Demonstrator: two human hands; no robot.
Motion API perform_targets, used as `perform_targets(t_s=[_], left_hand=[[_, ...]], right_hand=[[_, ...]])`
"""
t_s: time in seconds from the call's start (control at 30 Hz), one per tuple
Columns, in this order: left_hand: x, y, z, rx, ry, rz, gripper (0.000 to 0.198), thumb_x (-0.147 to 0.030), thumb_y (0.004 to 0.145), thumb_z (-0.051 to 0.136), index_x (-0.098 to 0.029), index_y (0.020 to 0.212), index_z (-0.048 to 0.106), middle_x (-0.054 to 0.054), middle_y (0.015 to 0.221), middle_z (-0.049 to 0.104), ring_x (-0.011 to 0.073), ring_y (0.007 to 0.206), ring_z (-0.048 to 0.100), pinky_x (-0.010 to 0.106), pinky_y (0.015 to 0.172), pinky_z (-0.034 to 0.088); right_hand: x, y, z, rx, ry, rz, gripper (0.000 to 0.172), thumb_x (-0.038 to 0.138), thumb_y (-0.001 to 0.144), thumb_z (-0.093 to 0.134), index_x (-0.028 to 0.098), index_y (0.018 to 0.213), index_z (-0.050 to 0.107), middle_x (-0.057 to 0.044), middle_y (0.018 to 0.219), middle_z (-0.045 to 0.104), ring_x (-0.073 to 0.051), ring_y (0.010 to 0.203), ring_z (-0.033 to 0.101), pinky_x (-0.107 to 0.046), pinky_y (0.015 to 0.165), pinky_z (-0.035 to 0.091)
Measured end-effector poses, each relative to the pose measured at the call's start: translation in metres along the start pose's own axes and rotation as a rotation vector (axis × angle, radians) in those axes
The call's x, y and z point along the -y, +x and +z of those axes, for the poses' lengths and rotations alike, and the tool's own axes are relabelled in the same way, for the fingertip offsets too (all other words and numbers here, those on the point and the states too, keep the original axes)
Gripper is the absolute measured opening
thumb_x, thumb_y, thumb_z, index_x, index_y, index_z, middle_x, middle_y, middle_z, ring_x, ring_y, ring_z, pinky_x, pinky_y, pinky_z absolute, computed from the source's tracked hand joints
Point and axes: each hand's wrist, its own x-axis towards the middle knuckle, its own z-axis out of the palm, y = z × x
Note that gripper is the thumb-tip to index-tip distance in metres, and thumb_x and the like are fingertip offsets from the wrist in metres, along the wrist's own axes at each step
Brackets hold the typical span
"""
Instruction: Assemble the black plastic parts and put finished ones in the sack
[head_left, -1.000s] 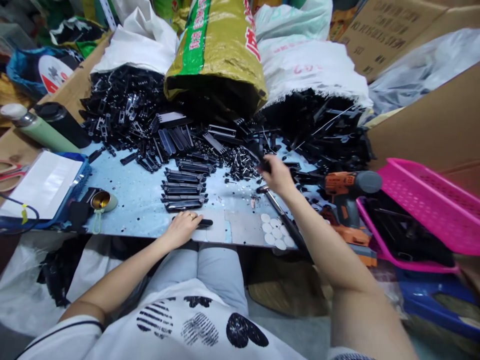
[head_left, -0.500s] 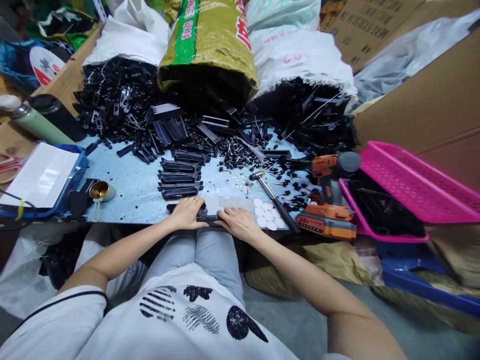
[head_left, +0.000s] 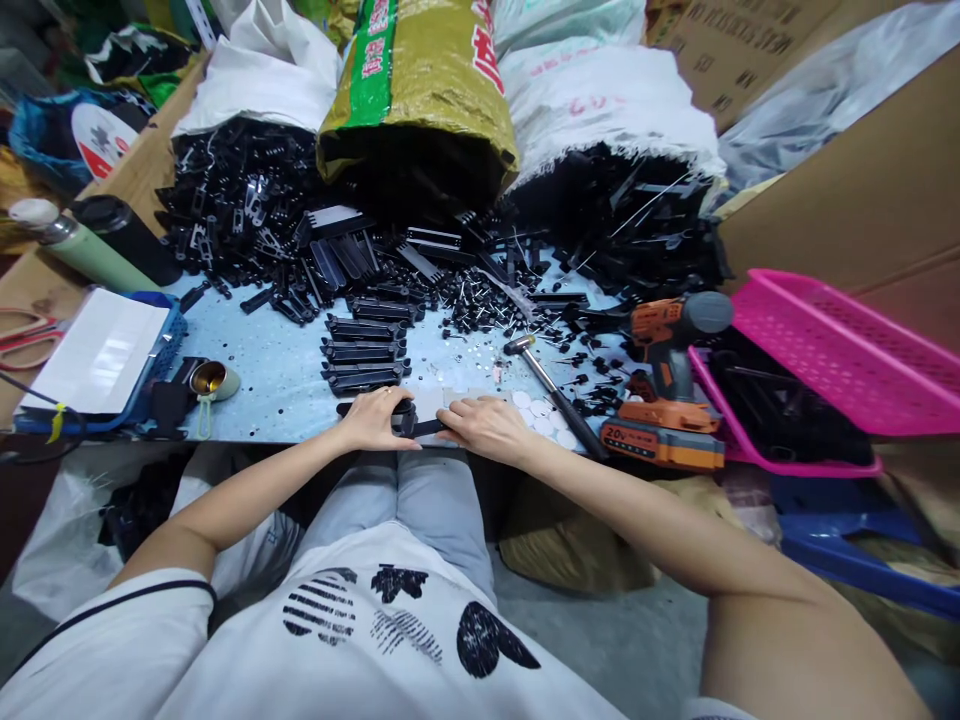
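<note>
While the left hand held a black part, the right hand touched its end

As the two hands worked close to each other, the black part was at the front edge of the blue table, just above the person's lap. The left hand was curved around it, with the thumb on the near side and the fingers on the far side, so it was pinching the part. The right hand had its fingers bent and close together, and their tips met the right end of the part; I cannot tell whether they also pinched it from below.

Just behind the left hand lay a row of long black pieces, one behind another. Beside the right hand were flat white discs, and next to these a hammer lay slanted, its dark handle toward the front edge. Further right, an orange and grey drill stood upright on its battery, near a pink basket.

Behind the row was a heap of small pins. At the back, a yellow sack lay between two white sacks, with many black pieces before their mouths.
</note>
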Motion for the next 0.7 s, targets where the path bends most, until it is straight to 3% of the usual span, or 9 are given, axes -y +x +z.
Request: perform_targets(t_s=[0.13, 0.27, 0.7], left_hand=[[-0.003, 0.003, -0.003, 0.048, -0.004, -0.01, 0.082, -0.068, 0.058, 0.067, -0.021, 0.122, 0.046, 0.009, 0.116, 0.059, 0.0297, 0.105, 0.056, 0.04, 0.087, 0.043], [-0.001, 0.003, -0.003, 0.065, 0.011, 0.005, 0.075, -0.07, 0.06, 0.064, -0.021, 0.114, 0.049, 0.008, 0.107, 0.06, 0.0283, 0.099, 0.058, 0.038, 0.082, 0.045], [0.009, -0.008, 0.013, -0.166, 0.036, 0.13, 0.046, -0.057, 0.077, 0.057, -0.018, 0.101, 0.052, 0.008, 0.094, 0.061, 0.0225, 0.089, 0.06, 0.032, 0.076, 0.047]], right_hand=[[-0.003, 0.0, 0.003, 0.023, 0.026, -0.002, 0.04, 0.047, 0.097, 0.029, 0.018, 0.097, 0.055, -0.005, 0.083, 0.062, -0.014, 0.07, 0.057, -0.026, 0.057, 0.024], [0.001, 0.0, 0.006, 0.016, 0.042, 0.017, 0.04, 0.048, 0.097, 0.028, 0.018, 0.097, 0.056, -0.006, 0.083, 0.062, -0.015, 0.072, 0.057, -0.026, 0.058, 0.024], [0.01, 0.006, -0.001, -0.119, -0.087, 0.019, 0.032, 0.032, 0.099, 0.029, 0.016, 0.107, 0.055, -0.009, 0.085, 0.06, -0.018, 0.077, 0.051, -0.03, 0.063, 0.023]])
